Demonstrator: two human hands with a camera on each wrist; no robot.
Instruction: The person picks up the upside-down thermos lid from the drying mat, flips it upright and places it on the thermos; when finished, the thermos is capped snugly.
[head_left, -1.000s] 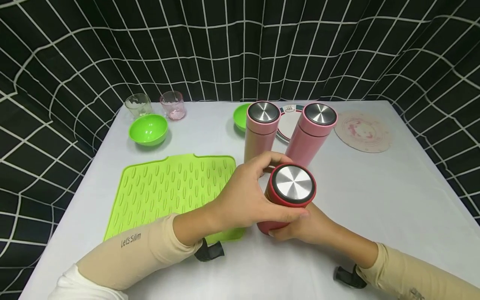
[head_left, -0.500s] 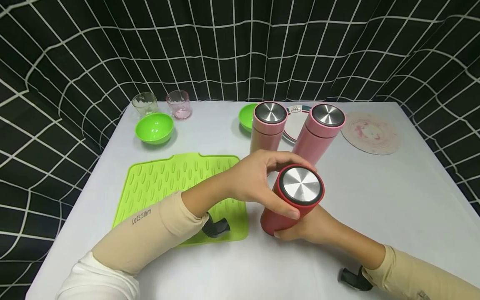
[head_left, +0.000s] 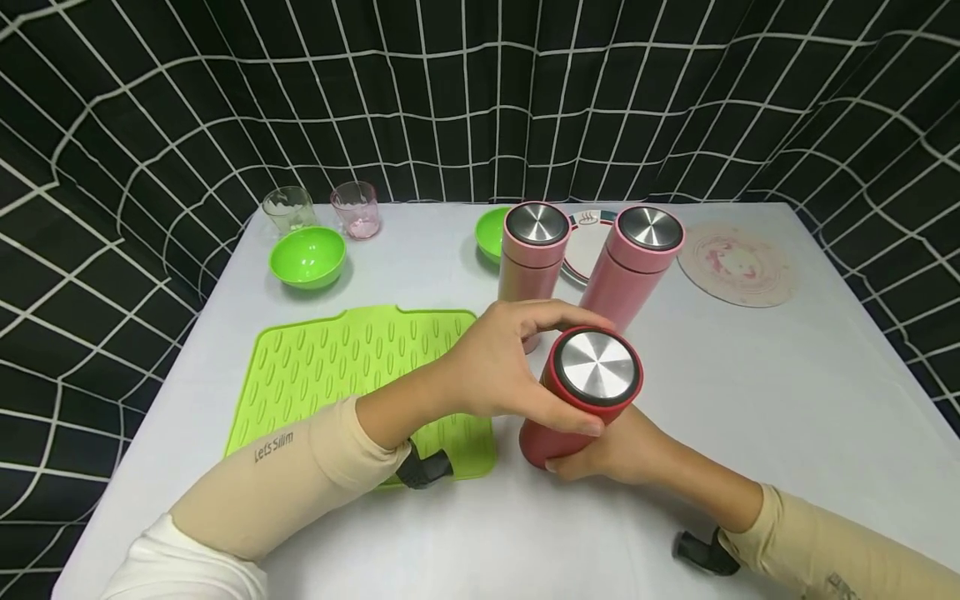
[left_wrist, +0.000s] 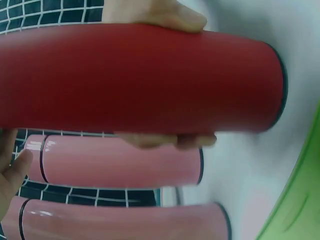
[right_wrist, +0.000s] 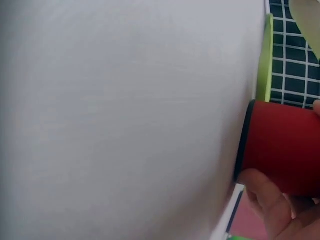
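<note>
A red thermos flask point(head_left: 558, 446) with a brushed-steel lid top point(head_left: 597, 367) stands at the middle front of the table, leaning slightly in the head view. Near its top, my left hand point(head_left: 502, 358) grips it, thumb across the front and fingers behind. My right hand point(head_left: 618, 450) holds the flask low down from the right, its thumb at the front. In the left wrist view, the right hand's fingers show on both sides of the red body point(left_wrist: 150, 80). Two pink thermos flasks point(head_left: 528, 267) point(head_left: 626, 275) stand just behind.
To the left lies a green drying mat point(head_left: 330, 375). Farther back are a green bowl point(head_left: 307, 258), a clear glass point(head_left: 288, 208) and a pink glass point(head_left: 356, 210). Another green bowl point(head_left: 490, 235) and a rimmed plate point(head_left: 587, 246) sit behind the pink flasks; a pinkish round mat point(head_left: 738, 265) lies right.
Over the last second, the left thumb has shifted leftward around the front of the red flask's top, and the left forearm has risen slightly. The right hand keeps its hold low on the flask.
</note>
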